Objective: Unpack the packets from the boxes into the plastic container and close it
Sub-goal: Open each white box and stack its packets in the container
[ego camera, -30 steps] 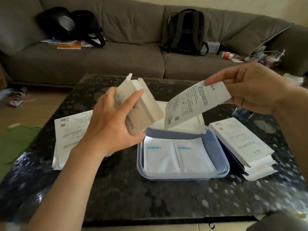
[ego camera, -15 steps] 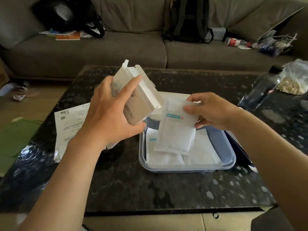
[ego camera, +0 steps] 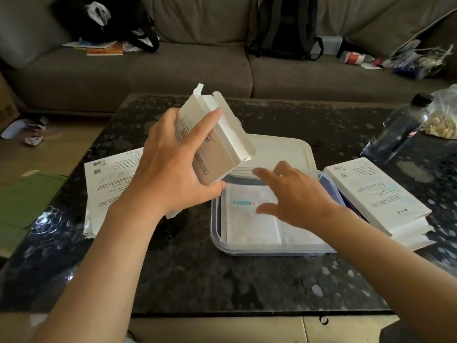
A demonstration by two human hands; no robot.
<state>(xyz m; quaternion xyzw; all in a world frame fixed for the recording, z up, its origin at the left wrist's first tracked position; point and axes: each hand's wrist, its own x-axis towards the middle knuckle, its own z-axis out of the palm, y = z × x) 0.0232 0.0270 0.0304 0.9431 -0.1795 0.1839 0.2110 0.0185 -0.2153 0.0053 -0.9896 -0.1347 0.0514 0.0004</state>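
My left hand [ego camera: 170, 169] grips an opened white cardboard box [ego camera: 215, 142], tilted with its flaps up, above the back left corner of the clear plastic container [ego camera: 272, 251]. White packets [ego camera: 249, 219] lie flat inside the container. My right hand [ego camera: 294, 196] hovers over them with fingers spread and nothing in it. The container's white lid [ego camera: 284, 152] lies just behind it.
A flattened box [ego camera: 111, 181] lies left of the container and two stacked white boxes [ego camera: 378, 199] lie to its right on the dark speckled table [ego camera: 222, 280]. A dark bottle [ego camera: 400, 127] and a plastic bag [ego camera: 445, 115] stand at the back right. A grey sofa with bags is behind.
My right hand pulled a packet out of the box, lowered it into the container and let go. My left hand kept holding the box.
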